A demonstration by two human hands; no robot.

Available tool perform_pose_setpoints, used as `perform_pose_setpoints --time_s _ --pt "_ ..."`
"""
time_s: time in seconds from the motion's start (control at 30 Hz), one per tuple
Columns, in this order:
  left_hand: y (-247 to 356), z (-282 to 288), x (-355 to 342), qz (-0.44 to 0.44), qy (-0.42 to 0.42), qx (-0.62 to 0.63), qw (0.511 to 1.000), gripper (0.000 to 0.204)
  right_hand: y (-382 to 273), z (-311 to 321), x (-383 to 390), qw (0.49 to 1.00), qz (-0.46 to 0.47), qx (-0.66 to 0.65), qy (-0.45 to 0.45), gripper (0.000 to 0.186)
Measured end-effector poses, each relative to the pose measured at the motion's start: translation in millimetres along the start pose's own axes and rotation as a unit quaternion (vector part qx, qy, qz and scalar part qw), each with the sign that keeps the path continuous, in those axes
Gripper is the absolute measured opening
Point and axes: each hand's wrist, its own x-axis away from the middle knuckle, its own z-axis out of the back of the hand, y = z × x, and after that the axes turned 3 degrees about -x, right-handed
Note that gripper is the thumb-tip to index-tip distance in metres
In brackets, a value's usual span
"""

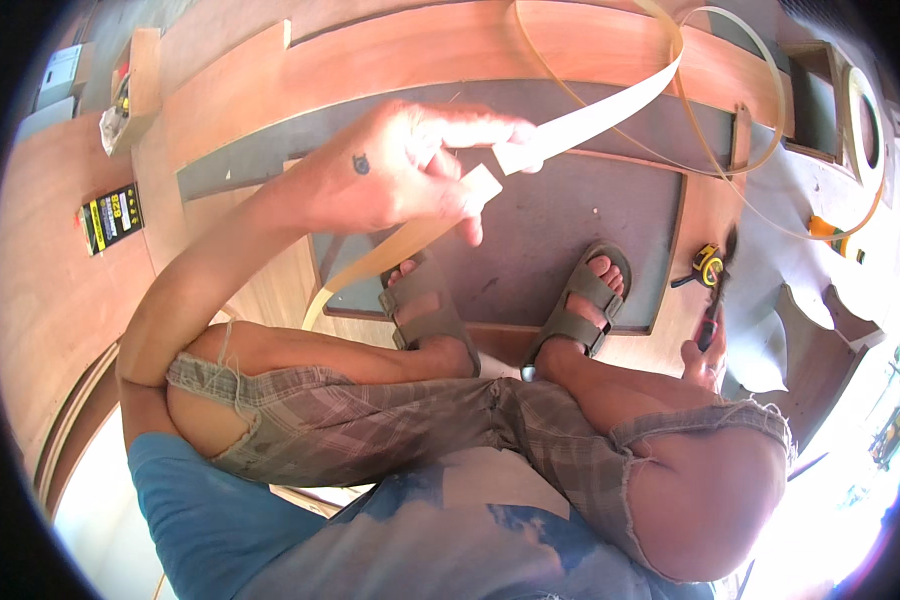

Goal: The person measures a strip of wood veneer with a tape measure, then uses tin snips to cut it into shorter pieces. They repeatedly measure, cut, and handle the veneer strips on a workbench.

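My left hand (400, 170) is raised in front of me, its fingers closed on a thin, pale strip that looks like edge banding. Two cut ends show by the fingertips with a small gap between them. The longer strip (600, 115) runs up to the right into loose loops; the shorter piece (390, 250) passes under the hand and hangs down to the left. Low at the right, beyond my knee, my right hand (705, 365) is closed round the dark handle of a long, thin tool (712, 325). Its tip is too blurred to name. A yellow tape measure (708, 265) lies beside it.
Wooden panels and frame pieces (420, 50) surround my sandalled feet. A black and yellow packet (113, 219) lies on a board at left, near a wooden box (138, 90). At right are a strip roll (863, 125), a yellow tool (828, 232) and curved wooden parts (805, 345).
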Motion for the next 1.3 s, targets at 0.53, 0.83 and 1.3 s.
perform_pose_setpoints --time_s 0.53,0.83,1.3 --pt "44 12 18 -0.097 0.161 -0.036 0.982 0.054 141 -17 -30 0.960 -0.030 0.158 0.229 0.089" --pt "40 121 53 -0.111 0.423 -0.075 0.896 0.049 -13 -1 -148 0.914 0.326 0.150 0.187 0.063" --pt "-52 284 154 -0.040 0.604 0.025 0.795 0.049 -43 -16 -189 0.910 0.225 0.349 0.019 0.058"
